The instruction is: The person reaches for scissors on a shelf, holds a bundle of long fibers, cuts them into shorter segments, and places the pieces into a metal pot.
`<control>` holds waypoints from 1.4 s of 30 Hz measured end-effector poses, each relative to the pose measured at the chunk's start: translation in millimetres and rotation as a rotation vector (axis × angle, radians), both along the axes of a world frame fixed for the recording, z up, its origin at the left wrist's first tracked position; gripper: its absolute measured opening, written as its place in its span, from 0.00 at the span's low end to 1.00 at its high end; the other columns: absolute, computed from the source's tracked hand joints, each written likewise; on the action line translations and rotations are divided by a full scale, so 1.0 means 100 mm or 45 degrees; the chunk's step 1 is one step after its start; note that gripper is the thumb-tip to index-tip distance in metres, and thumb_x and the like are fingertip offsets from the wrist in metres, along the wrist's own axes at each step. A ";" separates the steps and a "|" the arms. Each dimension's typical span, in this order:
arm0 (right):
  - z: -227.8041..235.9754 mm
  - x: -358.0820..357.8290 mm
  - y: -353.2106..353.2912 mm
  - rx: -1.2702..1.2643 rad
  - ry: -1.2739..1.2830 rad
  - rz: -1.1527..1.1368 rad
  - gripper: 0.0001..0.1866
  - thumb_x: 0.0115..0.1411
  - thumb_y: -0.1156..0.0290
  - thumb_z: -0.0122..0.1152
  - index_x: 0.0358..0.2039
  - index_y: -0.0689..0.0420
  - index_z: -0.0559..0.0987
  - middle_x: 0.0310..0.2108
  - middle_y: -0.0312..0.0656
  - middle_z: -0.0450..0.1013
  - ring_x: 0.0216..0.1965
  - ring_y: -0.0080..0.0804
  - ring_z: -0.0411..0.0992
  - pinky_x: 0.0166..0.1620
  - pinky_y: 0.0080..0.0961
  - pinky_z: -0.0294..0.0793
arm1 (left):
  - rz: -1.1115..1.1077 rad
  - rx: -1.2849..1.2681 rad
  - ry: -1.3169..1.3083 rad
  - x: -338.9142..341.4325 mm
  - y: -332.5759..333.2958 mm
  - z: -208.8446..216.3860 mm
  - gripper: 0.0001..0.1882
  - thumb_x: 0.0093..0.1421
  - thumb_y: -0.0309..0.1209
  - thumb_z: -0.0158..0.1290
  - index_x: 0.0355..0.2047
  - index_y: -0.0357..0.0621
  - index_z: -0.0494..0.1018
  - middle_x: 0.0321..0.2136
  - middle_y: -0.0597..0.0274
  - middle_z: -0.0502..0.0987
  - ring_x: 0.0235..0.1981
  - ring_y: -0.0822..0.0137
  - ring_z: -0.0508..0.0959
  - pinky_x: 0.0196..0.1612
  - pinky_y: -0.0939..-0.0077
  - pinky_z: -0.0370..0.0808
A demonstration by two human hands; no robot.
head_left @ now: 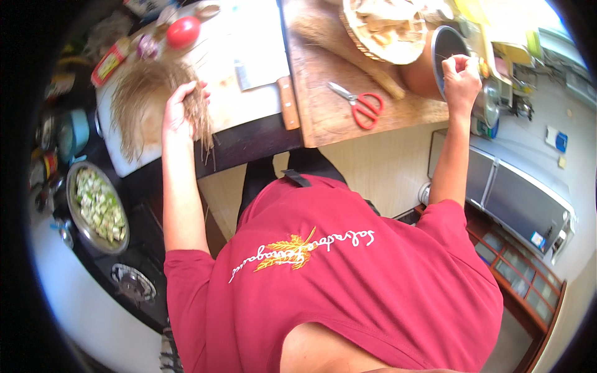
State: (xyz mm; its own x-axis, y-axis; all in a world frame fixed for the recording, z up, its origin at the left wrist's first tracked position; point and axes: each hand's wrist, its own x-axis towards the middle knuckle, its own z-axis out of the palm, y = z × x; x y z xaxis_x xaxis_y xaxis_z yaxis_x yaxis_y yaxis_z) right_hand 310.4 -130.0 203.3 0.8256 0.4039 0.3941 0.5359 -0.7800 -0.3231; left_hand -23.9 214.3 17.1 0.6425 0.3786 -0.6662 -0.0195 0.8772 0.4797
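My left hand (pixel 182 107) is closed around a loose bundle of thin, dry brown strands (pixel 140 93) that fans out over the white cutting board (pixel 239 109). On the right, my right hand (pixel 461 81) is raised at the mouth of a brown pot (pixel 423 71) with a dark inside. Its thumb and fingers are pinched together; anything between them is too small to make out. Between my hands, scissors (pixel 362 107) with red handles lie on a wooden board (pixel 320 121). Near them is a longer brown straw bundle (pixel 342 50) with a bound, stalk-like end.
A knife (pixel 288 102) with a wooden handle lies across the white board's right edge. Behind are a tomato (pixel 183 32), a purple-white bulb (pixel 147 46) and a basket (pixel 354 37) of pale pieces. At left, a pan (pixel 124 239) of chopped green vegetables stands by a stove burner (pixel 134 283).
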 end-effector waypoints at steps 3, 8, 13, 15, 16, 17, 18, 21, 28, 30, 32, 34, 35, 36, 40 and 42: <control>-0.21 0.79 -0.83 -0.538 -0.185 0.129 0.10 0.52 0.67 0.56 0.32 0.59 0.78 0.25 0.45 0.75 0.28 0.35 0.75 0.37 0.26 0.73 | -0.003 -0.020 -0.007 0.09 -0.07 -0.02 0.12 0.53 0.30 0.51 0.33 0.32 0.72 0.27 0.56 0.77 0.25 0.65 0.78 0.30 0.73 0.77; -0.25 0.89 -0.88 -0.477 0.184 -0.272 0.11 0.52 0.63 0.59 0.31 0.56 0.79 0.25 0.45 0.75 0.31 0.37 0.75 0.38 0.28 0.72 | 0.027 -0.031 0.010 0.05 -0.10 -0.09 0.12 0.53 0.29 0.51 0.34 0.32 0.71 0.28 0.56 0.77 0.26 0.65 0.78 0.30 0.73 0.77; -0.46 1.09 -0.96 -0.671 0.019 -0.301 0.19 0.49 0.51 0.62 0.26 0.56 0.77 0.22 0.41 0.75 0.27 0.34 0.74 0.36 0.29 0.71 | 0.041 -0.019 -0.016 -0.02 -0.09 -0.10 0.12 0.53 0.29 0.51 0.33 0.32 0.71 0.28 0.56 0.77 0.26 0.65 0.78 0.30 0.73 0.77; -0.43 1.07 -0.88 -0.601 0.184 -0.358 0.20 0.49 0.49 0.61 0.25 0.56 0.77 0.25 0.46 0.75 0.31 0.42 0.74 0.38 0.34 0.70 | 0.047 -0.046 -0.008 -0.08 -0.07 -0.14 0.11 0.53 0.29 0.52 0.33 0.32 0.72 0.28 0.56 0.77 0.26 0.65 0.78 0.31 0.73 0.77; -0.32 0.94 -0.72 -0.480 0.174 -0.351 0.23 0.49 0.45 0.59 0.23 0.55 0.77 0.25 0.46 0.75 0.32 0.44 0.73 0.38 0.35 0.70 | 0.047 0.031 0.057 -0.06 -0.11 -0.08 0.11 0.52 0.30 0.52 0.32 0.33 0.72 0.27 0.56 0.77 0.26 0.65 0.78 0.31 0.72 0.76; -0.17 0.80 -0.57 -0.402 0.196 -0.431 0.23 0.50 0.47 0.60 0.21 0.57 0.77 0.22 0.44 0.75 0.26 0.38 0.74 0.33 0.32 0.71 | 0.054 0.056 0.069 -0.02 -0.13 -0.08 0.11 0.51 0.30 0.52 0.32 0.33 0.73 0.27 0.56 0.77 0.25 0.65 0.77 0.31 0.72 0.76; -0.17 0.72 -0.49 0.029 0.252 -0.305 0.21 0.54 0.52 0.59 0.19 0.59 0.77 0.19 0.40 0.75 0.20 0.28 0.72 0.27 0.26 0.70 | 0.064 0.028 0.066 0.00 -0.14 -0.08 0.11 0.51 0.29 0.52 0.32 0.33 0.73 0.27 0.55 0.77 0.24 0.65 0.77 0.31 0.72 0.76; -0.11 0.18 0.10 0.241 0.458 0.119 0.13 0.58 0.63 0.57 0.29 0.61 0.79 0.23 0.37 0.75 0.23 0.19 0.71 0.29 0.17 0.69 | 0.019 -0.095 -0.088 0.01 -0.13 -0.05 0.10 0.52 0.28 0.50 0.32 0.33 0.73 0.25 0.56 0.77 0.24 0.64 0.78 0.29 0.73 0.77; -1.47 -1.14 1.99 -0.264 0.410 1.133 0.37 0.53 0.47 0.55 0.56 0.59 0.61 0.55 0.54 0.59 0.56 0.49 0.58 0.57 0.37 0.60 | 0.089 -0.049 -0.048 -0.01 -0.19 -0.01 0.12 0.55 0.30 0.49 0.34 0.31 0.72 0.23 0.55 0.77 0.23 0.66 0.78 0.28 0.75 0.78; -1.99 -1.04 2.33 -0.153 0.478 1.021 0.31 0.57 0.51 0.50 0.54 0.59 0.63 0.52 0.56 0.62 0.54 0.51 0.60 0.56 0.38 0.60 | 0.086 -0.043 -0.050 -0.02 -0.19 -0.07 0.11 0.53 0.29 0.50 0.32 0.33 0.72 0.22 0.56 0.76 0.22 0.66 0.78 0.27 0.75 0.77; -2.01 -1.04 2.46 -0.098 0.558 0.889 0.26 0.58 0.55 0.49 0.51 0.60 0.66 0.48 0.56 0.65 0.51 0.52 0.62 0.54 0.39 0.62 | 0.116 -0.037 -0.019 0.00 -0.22 -0.05 0.10 0.53 0.29 0.51 0.32 0.33 0.72 0.22 0.57 0.76 0.22 0.66 0.78 0.26 0.76 0.77; -1.91 -1.01 2.47 -0.274 0.467 0.752 0.23 0.57 0.58 0.49 0.48 0.60 0.69 0.45 0.55 0.67 0.48 0.51 0.64 0.52 0.40 0.63 | 0.165 -0.020 0.029 0.02 -0.24 -0.05 0.10 0.54 0.28 0.50 0.34 0.34 0.72 0.23 0.57 0.77 0.22 0.66 0.78 0.26 0.76 0.77; -1.89 -1.05 2.46 -0.281 0.507 0.731 0.22 0.57 0.58 0.49 0.46 0.61 0.70 0.44 0.54 0.67 0.47 0.51 0.65 0.51 0.40 0.64 | 0.174 -0.015 0.021 0.03 -0.25 -0.05 0.10 0.54 0.28 0.50 0.34 0.34 0.72 0.23 0.57 0.77 0.22 0.66 0.78 0.25 0.76 0.77; -1.87 -1.08 2.45 -0.288 0.546 0.707 0.21 0.57 0.59 0.50 0.45 0.61 0.71 0.43 0.54 0.68 0.46 0.51 0.65 0.50 0.40 0.64 | 0.182 -0.010 0.012 0.05 -0.26 -0.05 0.10 0.54 0.28 0.50 0.33 0.34 0.72 0.22 0.57 0.77 0.22 0.66 0.78 0.25 0.77 0.77; -1.90 -1.24 2.40 -0.192 0.809 0.626 0.19 0.56 0.60 0.51 0.41 0.62 0.72 0.41 0.54 0.68 0.44 0.50 0.67 0.49 0.38 0.65 | 0.181 0.091 -0.004 0.13 -0.25 -0.11 0.11 0.54 0.27 0.49 0.35 0.31 0.72 0.26 0.55 0.77 0.22 0.65 0.78 0.25 0.77 0.77; -1.91 -1.37 2.41 -0.139 0.918 0.624 0.18 0.55 0.63 0.53 0.41 0.62 0.72 0.40 0.55 0.68 0.43 0.49 0.68 0.48 0.37 0.66 | 0.131 0.100 0.002 0.17 -0.23 -0.10 0.14 0.54 0.27 0.48 0.38 0.28 0.70 0.30 0.51 0.77 0.23 0.66 0.78 0.26 0.77 0.77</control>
